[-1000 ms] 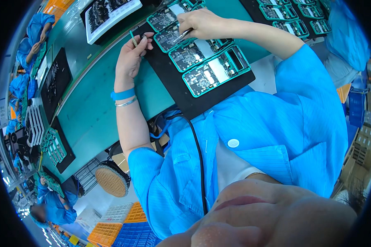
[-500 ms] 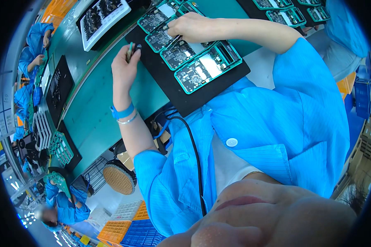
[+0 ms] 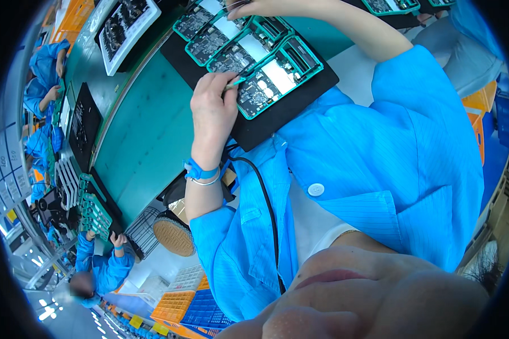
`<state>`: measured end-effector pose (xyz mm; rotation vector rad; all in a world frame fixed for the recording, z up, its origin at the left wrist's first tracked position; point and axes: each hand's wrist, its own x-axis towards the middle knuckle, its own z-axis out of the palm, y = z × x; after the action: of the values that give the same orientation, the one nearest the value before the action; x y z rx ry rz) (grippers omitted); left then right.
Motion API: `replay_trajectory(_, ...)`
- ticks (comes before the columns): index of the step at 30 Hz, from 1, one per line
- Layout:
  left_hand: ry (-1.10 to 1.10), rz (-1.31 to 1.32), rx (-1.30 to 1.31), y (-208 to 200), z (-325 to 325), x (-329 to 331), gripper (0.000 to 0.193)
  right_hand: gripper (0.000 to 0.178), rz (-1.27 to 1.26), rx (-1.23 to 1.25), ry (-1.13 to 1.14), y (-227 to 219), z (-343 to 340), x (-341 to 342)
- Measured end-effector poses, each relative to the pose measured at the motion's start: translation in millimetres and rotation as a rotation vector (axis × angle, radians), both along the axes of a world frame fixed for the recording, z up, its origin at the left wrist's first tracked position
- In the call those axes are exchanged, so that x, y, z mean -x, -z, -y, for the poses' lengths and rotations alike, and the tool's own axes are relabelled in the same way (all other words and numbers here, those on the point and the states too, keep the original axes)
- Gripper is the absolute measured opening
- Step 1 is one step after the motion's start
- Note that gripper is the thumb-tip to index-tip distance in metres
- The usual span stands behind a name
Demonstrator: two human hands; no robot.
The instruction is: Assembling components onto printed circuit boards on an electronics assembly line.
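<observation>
My left hand is closed on a slim green-tipped tool, whose exact kind I cannot make out. Its tip meets the near corner of the nearest circuit board in a green frame. Beyond that lies another framed circuit board, in a row with more of them on a black mat. At the upper edge my right hand is over the far boards, fingers pinched together; what they hold is too small to name, and the picture's edge cuts part of the hand off.
A white tray of dark parts stands beyond the green worktable. More framed boards lie at the upper right beside a person in blue. Other people work along the left. Orange crates and a round stool are below.
My left hand has come right, from beside the mat to the nearest board. My right hand has moved up and slightly left, toward the far boards. The view has shifted a little.
</observation>
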<state>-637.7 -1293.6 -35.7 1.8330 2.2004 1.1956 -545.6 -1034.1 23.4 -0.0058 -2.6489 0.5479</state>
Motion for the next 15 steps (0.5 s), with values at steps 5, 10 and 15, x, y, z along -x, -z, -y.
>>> replay_trajectory(5, -0.018, 0.041, 0.048, 8.7, -8.9, -13.2, 0.01, 0.02, -0.088, 0.156, 0.068, 12.1, -0.2, -49.3)
replay_trajectory(10, -0.028, -0.104, -0.095, 23.8, -17.5, -17.2, 0.008, 0.018, -0.178, 0.229, 0.138, 27.2, 1.7, -78.2)
replay_trajectory(15, -0.071, -0.211, -0.163, 34.0, -22.3, -21.9, 0.01, 0.017, -0.143, 0.265, 0.164, 31.4, 4.7, -90.6)
